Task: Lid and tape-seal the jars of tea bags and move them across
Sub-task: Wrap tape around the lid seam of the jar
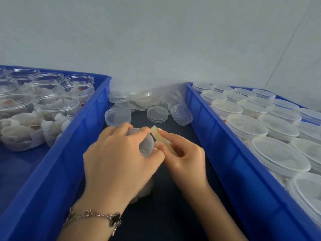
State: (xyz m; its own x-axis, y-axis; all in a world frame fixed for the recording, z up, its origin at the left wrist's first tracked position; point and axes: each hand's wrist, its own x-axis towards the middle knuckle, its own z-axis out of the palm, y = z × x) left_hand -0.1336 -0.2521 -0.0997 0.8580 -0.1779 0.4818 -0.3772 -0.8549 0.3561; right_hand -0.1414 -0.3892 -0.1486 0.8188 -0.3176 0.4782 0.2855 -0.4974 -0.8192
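Your left hand (119, 153) has its grip curled over a lidded jar (145, 145), while your right hand (182, 153) pinches a pale tape roll (164, 140) against the lid's edge.

Both hands work in a narrow dark strip of table (177, 206) between two blue crates. The left crate (69, 153) holds open jars of tea bags (55, 105); the right crate (225, 153) holds rows of lidded jars (246, 126). Loose lids (157, 113) crowd the strip's far end, against a plain pale wall (156, 40).
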